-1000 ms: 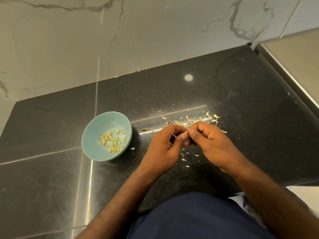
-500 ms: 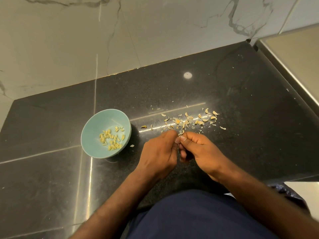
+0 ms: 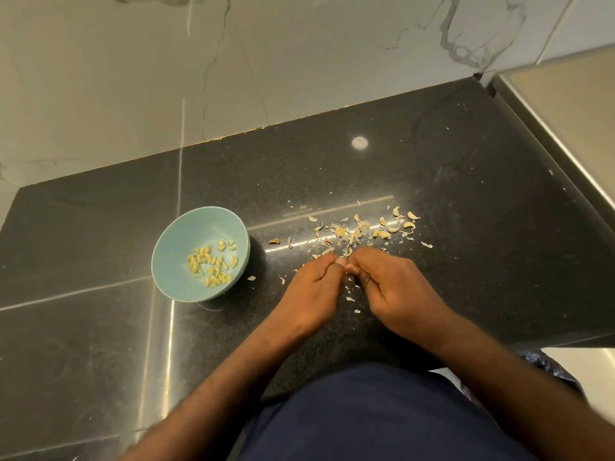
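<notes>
**Black stone, teal bowl: garlic peeling well under way, a handful left**

On the dark polished surface (image 3: 466, 234) both hands meet just in front of the person's body. The left hand (image 3: 316, 287) and the right hand (image 3: 396, 291) are curled inward, with thumbs and forefingers pressed together at one spot. Each grip is pinched on the same small piece, by all signs a clove (image 3: 346, 255). It is almost wholly hidden by the fingertips, and only a shred of pale skin shows above them. It is held just above the surface, at the near edge of the litter.

Done so far, judging by how things lie: the teal bowl (image 3: 173, 251), to the left of the hands and apart from them, holds a loose layer of peeled cloves (image 3: 213, 266), yellowish and bare, covering only part of its floor. A scatter of papery skins (image 3: 339, 235) lies beyond the hands, and a few flakes have fallen beneath and between the wrists.

Left to do: a small cluster of unpeeled cloves (image 3: 392, 226) sits at the right end of the scatter, near the skins. They look far fewer than those in the bowl, so the work seems past its midpoint. The held clove has yet to be stripped and dropped in the bowl, then the rest follow, and the skins remain to be cleared.
</notes>
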`<action>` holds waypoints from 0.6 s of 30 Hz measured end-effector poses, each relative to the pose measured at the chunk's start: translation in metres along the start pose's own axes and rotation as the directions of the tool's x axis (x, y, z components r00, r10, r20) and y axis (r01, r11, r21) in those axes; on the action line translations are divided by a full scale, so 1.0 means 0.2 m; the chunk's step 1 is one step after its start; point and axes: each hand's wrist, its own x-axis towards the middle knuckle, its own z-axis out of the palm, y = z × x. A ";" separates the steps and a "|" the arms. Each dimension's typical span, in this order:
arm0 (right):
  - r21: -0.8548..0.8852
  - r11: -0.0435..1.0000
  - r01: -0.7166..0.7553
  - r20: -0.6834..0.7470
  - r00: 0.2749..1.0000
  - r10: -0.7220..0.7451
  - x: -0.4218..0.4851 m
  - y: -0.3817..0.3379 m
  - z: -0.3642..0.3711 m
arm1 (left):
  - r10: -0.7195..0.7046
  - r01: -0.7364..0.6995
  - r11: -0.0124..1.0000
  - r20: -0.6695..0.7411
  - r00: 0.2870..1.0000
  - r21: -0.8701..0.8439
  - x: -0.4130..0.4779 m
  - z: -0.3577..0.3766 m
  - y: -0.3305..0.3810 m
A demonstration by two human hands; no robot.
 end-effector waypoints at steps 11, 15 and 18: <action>-0.037 0.999 0.024 0.005 1.000 -0.024 0.00 -0.01 0.03 | -0.095 0.077 0.958 -0.049 0.994 -0.277 -0.01 0.02 -0.01; 0.123 0.988 -0.095 -0.018 0.995 0.098 0.00 -0.04 0.07 | 0.014 -0.041 0.987 -0.179 0.984 -0.154 0.01 0.06 -0.06; 0.412 0.869 -0.273 -0.016 0.952 0.307 0.02 -0.11 0.11 | 0.173 -0.176 0.984 -0.290 0.941 0.017 0.02 0.10 -0.08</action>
